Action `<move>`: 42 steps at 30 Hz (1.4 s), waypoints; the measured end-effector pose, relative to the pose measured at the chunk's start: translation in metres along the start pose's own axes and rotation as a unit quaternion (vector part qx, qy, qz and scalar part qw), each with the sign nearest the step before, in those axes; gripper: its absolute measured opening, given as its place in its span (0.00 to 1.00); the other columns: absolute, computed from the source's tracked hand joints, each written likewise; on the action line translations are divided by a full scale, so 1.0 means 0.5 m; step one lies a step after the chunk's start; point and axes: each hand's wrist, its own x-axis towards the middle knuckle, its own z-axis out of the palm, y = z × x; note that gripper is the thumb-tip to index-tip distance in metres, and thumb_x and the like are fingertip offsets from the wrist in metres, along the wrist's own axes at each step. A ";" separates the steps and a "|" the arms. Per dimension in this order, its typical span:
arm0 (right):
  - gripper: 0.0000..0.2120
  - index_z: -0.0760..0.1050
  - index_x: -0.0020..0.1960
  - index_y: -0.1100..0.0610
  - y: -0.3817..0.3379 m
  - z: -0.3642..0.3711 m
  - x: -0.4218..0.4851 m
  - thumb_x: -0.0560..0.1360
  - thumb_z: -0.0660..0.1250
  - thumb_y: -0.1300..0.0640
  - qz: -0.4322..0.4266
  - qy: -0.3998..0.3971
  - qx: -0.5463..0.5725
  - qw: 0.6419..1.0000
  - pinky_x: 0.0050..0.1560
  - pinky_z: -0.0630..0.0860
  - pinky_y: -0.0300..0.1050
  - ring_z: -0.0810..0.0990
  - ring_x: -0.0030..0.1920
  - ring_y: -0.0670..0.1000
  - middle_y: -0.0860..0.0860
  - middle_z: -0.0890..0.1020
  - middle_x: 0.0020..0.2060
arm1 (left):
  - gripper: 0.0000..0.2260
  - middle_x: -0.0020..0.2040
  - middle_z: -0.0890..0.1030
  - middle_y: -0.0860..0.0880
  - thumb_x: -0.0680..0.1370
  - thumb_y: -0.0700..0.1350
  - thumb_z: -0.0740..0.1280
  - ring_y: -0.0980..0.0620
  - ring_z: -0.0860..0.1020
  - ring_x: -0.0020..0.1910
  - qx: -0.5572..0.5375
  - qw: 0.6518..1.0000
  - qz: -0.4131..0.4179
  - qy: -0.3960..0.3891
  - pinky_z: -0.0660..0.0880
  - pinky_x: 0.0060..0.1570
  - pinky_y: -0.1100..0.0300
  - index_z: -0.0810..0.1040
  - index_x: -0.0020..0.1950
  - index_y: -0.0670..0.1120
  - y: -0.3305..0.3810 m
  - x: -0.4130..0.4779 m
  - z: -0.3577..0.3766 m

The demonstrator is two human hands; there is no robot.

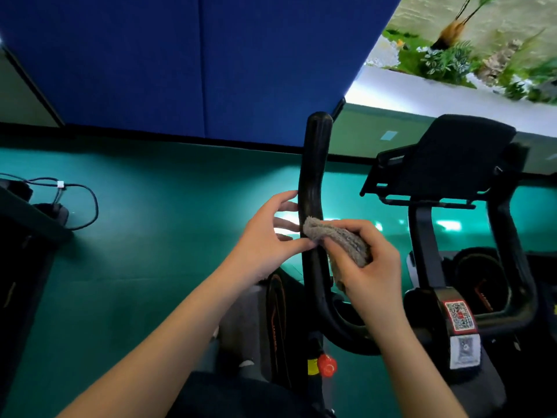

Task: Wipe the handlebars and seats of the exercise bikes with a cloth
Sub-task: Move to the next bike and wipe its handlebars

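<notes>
A green floor (135,267) is spreading under everything, with a blue panel (180,61) standing along its far edge. The bike (437,297) is filling the lower right of the view, seen from above. Its seat is not showing here.

The bike's left-side bar (312,176) is rising up the middle of the view, and a dark holder (446,158) is sitting to its right. The work is happening at the bar's mid section, which looks like the stretch a rider would grip.

The left hand (265,236) is staying open. Its fairly straight fingers are touching the bar's left side and its thumb is reaching toward the cloth (340,239), probably bracing the bar so it is not twisting away from the rubbing.

The right hand (367,267) is curling around the bunched grey cloth and pressing the wad against the bar's right side. Bunching it is likely giving a firmer pad than a flat sheet would.

The upper bar and the lower bend are lying outside the cloth's contact and are probably needing passes too.

A cable (78,203) is looping on the floor at far left. A small red knob (327,365) is sticking out low on the frame.
</notes>
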 end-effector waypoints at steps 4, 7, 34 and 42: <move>0.09 0.77 0.46 0.47 -0.014 -0.006 0.013 0.74 0.70 0.61 0.043 0.168 0.053 0.983 0.46 0.75 0.33 0.80 0.46 0.40 0.39 0.82 0.42 | 0.32 0.60 0.72 0.57 0.69 0.42 0.75 0.59 0.77 0.49 0.083 0.996 0.028 -0.008 0.76 0.52 0.60 0.66 0.69 0.56 -0.001 -0.004 -0.006; 0.06 0.78 0.48 0.51 -0.013 0.028 0.035 0.74 0.70 0.60 0.105 0.211 0.045 0.971 0.48 0.77 0.43 0.80 0.46 0.45 0.44 0.82 0.43 | 0.32 0.59 0.71 0.60 0.69 0.45 0.75 0.62 0.76 0.49 0.120 0.991 0.050 -0.012 0.75 0.50 0.65 0.64 0.65 0.64 0.001 -0.008 -0.008; 0.05 0.80 0.48 0.55 0.047 0.012 0.023 0.77 0.67 0.62 0.261 -0.032 0.209 0.942 0.52 0.79 0.53 0.83 0.48 0.57 0.56 0.84 0.44 | 0.29 0.58 0.71 0.57 0.69 0.48 0.75 0.60 0.73 0.54 0.278 0.947 0.157 -0.042 0.71 0.53 0.64 0.70 0.68 0.52 0.003 -0.003 -0.051; 0.05 0.80 0.51 0.56 0.022 0.015 0.026 0.76 0.68 0.61 0.199 -0.019 0.111 0.974 0.52 0.79 0.50 0.82 0.48 0.51 0.50 0.83 0.44 | 0.29 0.63 0.71 0.52 0.68 0.44 0.76 0.54 0.70 0.61 0.343 0.917 0.199 -0.040 0.68 0.62 0.57 0.72 0.68 0.46 0.008 0.006 -0.062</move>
